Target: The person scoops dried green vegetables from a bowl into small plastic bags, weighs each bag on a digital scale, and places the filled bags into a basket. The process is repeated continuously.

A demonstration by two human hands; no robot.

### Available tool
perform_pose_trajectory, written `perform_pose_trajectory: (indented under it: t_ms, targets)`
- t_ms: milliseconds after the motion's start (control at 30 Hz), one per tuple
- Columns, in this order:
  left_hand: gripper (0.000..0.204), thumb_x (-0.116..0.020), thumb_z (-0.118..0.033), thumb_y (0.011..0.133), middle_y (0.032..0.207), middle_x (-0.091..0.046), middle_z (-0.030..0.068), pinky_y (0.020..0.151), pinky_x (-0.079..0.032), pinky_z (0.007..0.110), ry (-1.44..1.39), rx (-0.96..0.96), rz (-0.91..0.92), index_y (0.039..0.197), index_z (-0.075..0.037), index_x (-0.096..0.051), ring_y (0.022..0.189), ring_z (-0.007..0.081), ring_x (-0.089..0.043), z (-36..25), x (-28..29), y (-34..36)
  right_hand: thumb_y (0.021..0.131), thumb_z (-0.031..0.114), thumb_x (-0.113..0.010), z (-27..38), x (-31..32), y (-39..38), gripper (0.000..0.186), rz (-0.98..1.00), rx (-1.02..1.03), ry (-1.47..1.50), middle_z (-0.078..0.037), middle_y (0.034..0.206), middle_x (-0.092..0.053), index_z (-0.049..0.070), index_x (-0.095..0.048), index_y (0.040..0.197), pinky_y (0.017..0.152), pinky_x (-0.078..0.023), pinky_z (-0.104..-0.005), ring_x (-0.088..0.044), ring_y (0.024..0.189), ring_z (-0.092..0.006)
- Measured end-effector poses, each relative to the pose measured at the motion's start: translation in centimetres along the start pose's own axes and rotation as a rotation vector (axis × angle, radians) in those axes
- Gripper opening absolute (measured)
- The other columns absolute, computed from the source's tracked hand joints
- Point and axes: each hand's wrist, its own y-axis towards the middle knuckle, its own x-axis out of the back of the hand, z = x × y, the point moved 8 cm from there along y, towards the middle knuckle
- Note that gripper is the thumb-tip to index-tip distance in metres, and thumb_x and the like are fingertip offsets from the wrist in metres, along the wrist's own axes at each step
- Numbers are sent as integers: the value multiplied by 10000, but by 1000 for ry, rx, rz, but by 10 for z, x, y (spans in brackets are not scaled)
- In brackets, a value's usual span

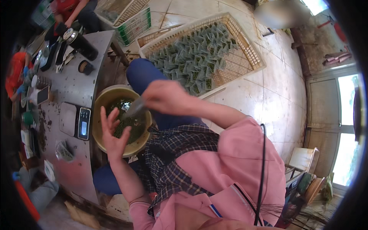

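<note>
My right hand (165,96), blurred by motion, pinches a small clear plastic bag (135,109) above a yellowish basin (98,132). Loose green bits (122,103) lie inside the basin; they are too small to name. Over the basin's near left part, my left hand (115,136) is open with its fingers spread, holding nothing. The bag and my right hand cover part of the basin. A digital scale (79,122) stands on the metal table just left of the basin, beside a small filled bag (64,150).
A large plastic crate (253,57) holds many small bags of green bits (191,55). On the metal table (76,168) stand a black thermos (81,45), its cap (85,67) and a jar (41,81). Other people (17,73) sit beyond the table.
</note>
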Motion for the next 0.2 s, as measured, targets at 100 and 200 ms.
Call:
perform_pose_trajectory:
  t_ms: [100, 200]
  targets:
    - [761, -635, 19, 829, 1280, -568, 116, 997, -409, 340, -61, 53, -46, 1486, -78, -264, 1184, 225, -543, 38, 28, 7, 752, 58, -737, -65, 107, -49, 120, -380, -123, -216, -87, 880, -666, 56, -671, 853, 630, -525, -309, -639, 773, -182]
    - [721, -625, -22, 872, 1272, -575, 117, 1007, -406, 330, -40, 182, -56, 1491, -95, -263, 1176, 221, -549, 91, 51, 1, 816, 133, -691, -147, 169, -101, 138, -492, -455, -122, -157, 1157, -625, 62, -671, 933, 845, -511, -387, -606, 1069, -264]
